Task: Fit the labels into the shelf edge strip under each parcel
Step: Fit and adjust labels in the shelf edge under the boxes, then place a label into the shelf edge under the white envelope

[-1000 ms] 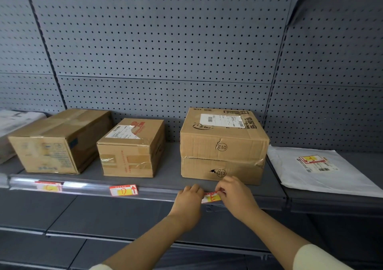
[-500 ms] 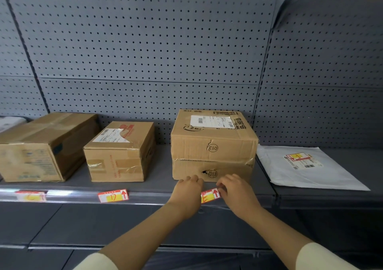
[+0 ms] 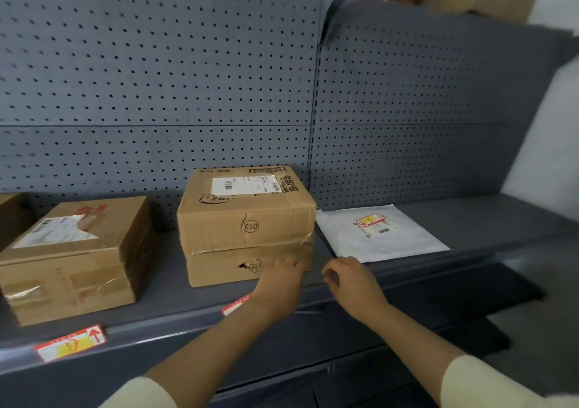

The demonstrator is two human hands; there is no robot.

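The strip runs along the shelf's near edge, one label seated at left, another half hidden under the left hand, below the stacked boxes. Both hands are loosely curled and empty — the right hand hovers above the edge. I'd press the label flush before moving right: the mailer lies farther right, with bare shelf beyond.
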